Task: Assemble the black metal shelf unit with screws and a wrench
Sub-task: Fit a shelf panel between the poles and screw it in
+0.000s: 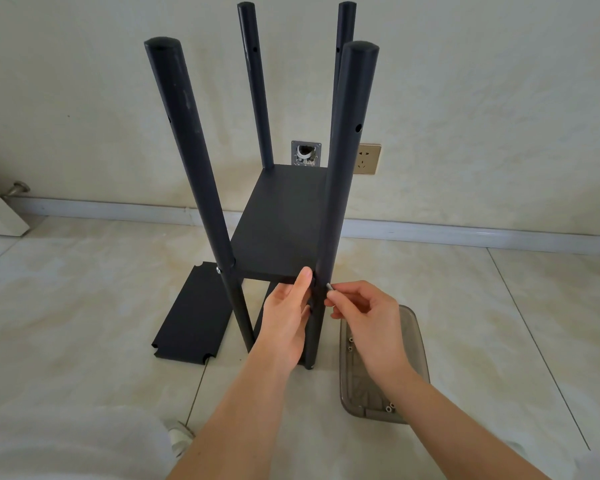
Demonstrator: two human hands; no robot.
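Pinching a small silver screw between thumb and forefinger, the right hand holds its tip against the near right post of the black metal shelf unit, at the level of the fitted shelf panel. Its other fingers are curled loosely beneath. Just to the left of that hand, on the other side of the same post, the left hand grips the front corner of the panel: the thumb lies up along the panel's front edge beside the post, and the fingers reach under the panel, where they are mostly hidden.

The unit stands upright on the tiled floor, directly ahead of both hands, with four round posts rising above the panel. The near left post, off to the left of the left hand, shows a silver fastener where it meets the panel. Further left of that hand, a loose shelf panel with notched corners lies flat on the floor beside the unit. Below and just right of the right hand sits a translucent grey plastic tray on the floor, with a few small silver nuts in it. Beyond the hands, behind the unit, a wall socket and an open wall box sit low on the wall.
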